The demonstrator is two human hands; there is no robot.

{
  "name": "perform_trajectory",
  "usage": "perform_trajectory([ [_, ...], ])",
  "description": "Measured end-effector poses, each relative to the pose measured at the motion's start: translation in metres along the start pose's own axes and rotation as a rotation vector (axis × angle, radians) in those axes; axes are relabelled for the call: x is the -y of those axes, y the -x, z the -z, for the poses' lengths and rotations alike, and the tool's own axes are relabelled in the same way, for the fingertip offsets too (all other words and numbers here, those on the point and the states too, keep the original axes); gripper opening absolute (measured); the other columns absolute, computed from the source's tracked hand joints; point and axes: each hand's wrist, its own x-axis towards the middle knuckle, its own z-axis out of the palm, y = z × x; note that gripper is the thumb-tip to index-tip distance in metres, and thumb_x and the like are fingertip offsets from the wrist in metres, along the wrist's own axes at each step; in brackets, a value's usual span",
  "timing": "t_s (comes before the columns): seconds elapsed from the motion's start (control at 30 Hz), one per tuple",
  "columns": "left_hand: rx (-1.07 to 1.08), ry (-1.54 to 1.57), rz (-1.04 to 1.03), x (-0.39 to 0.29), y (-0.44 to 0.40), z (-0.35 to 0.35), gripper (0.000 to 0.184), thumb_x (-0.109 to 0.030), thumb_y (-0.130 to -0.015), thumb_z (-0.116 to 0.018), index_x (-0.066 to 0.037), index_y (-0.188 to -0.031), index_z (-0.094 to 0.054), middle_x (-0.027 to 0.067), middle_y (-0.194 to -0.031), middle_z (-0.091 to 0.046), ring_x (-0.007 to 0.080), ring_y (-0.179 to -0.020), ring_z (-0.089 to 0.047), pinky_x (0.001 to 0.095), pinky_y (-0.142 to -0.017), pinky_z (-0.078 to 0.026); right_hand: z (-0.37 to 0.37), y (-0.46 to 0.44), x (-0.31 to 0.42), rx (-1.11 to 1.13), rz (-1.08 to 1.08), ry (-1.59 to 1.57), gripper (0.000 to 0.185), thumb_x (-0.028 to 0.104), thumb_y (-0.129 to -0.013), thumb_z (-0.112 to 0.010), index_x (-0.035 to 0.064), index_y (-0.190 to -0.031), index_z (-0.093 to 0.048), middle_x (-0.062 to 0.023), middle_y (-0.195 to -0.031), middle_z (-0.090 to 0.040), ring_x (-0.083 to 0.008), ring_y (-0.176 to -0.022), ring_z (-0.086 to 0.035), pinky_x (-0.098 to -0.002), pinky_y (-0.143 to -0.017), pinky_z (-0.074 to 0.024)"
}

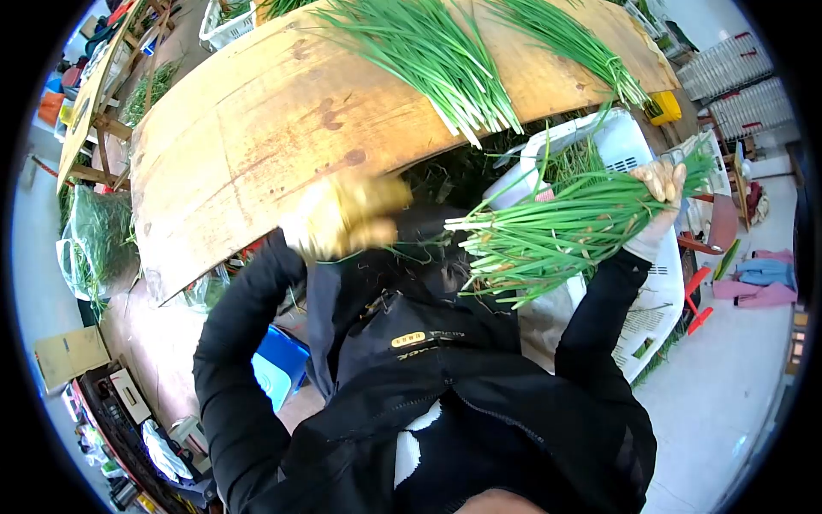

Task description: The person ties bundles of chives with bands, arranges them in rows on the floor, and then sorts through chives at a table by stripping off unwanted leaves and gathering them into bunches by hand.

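Note:
My right hand, in a pale glove, is closed round a loose bunch of long green stalks. Their pale cut ends point left, over my lap. My left hand, in a yellowish glove, is at the table's front edge, left of those ends. Motion smears its fingers, and I cannot make out whether it holds anything. Thin green strands show just below it. Two more bunches, a wide one and a narrower one, lie on the wooden table.
A white plastic crate with loose greens stands at my right, under the held bunch. Clear bags of greens are at the left. A blue container stands by my left side. A yellow object is beside the table's right end.

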Motion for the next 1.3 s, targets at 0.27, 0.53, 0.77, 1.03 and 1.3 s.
perform_trajectory([
  [0.27,-0.200,0.186,0.083,0.044,-0.040,-0.021,0.043,-0.040,-0.084,-0.045,-0.003,-0.106,-0.052,0.0154,-0.110,-0.052,0.0281,-0.101,-0.049,0.0343,-0.088,-0.036,-0.012,-0.016,-0.004,-0.046,-0.073,0.089,0.037,0.024,-0.089,-0.042,0.0129,-0.054,-0.036,0.0030,-0.049,-0.038,-0.0083,-0.048,-0.038,-0.0282,-0.072,-0.0388],
  [0.53,-0.382,0.726,-0.026,-0.060,-0.079,0.026,0.113,-0.030,-0.054,-0.079,0.002,-0.132,-0.004,0.0207,-0.138,-0.010,0.0247,-0.129,-0.006,0.0347,-0.104,-0.011,-0.058,-0.033,-0.047,-0.089,-0.033,0.278,0.029,0.025,-0.085,-0.049,0.0118,-0.062,-0.041,0.0039,-0.056,-0.038,-0.0097,-0.055,-0.043,-0.0281,-0.073,-0.0395],
  [0.77,-0.468,0.621,-0.165,-0.073,-0.121,0.007,0.117,-0.016,-0.052,-0.080,0.004,-0.131,0.004,0.0257,-0.134,-0.016,0.0289,-0.126,-0.018,0.0332,-0.102,-0.018,-0.124,-0.039,-0.097,0.090,-0.083,0.662,0.030,0.029,-0.081,-0.055,-0.0007,-0.083,-0.054,-0.0058,-0.068,-0.054,-0.0162,-0.067,-0.055,-0.0285,-0.061,-0.0468],
  [1.03,-0.851,0.476,0.513,-0.018,0.008,-0.081,0.064,-0.004,-0.069,-0.066,0.002,-0.123,-0.033,0.0164,-0.121,-0.041,0.0220,-0.115,-0.037,0.0319,-0.095,-0.031,-0.064,-0.070,-0.031,-0.073,0.036,0.462,0.027,0.023,-0.080,-0.057,0.0004,-0.092,-0.051,-0.0038,-0.070,-0.052,-0.0204,-0.073,-0.052,-0.0332,-0.070,-0.0464],
  [1.3,-0.542,2.210,0.381,-0.077,-0.018,-0.126,0.047,-0.016,-0.078,-0.059,-0.003,-0.119,-0.040,0.0088,-0.114,-0.047,0.0201,-0.105,-0.045,0.0351,-0.093,-0.035,-0.036,-0.045,-0.058,-0.510,0.123,0.426,0.017,0.019,-0.084,-0.051,0.0034,-0.079,-0.047,-0.0025,-0.059,-0.043,-0.0170,-0.058,-0.045,-0.0289,-0.060,-0.0434],
])
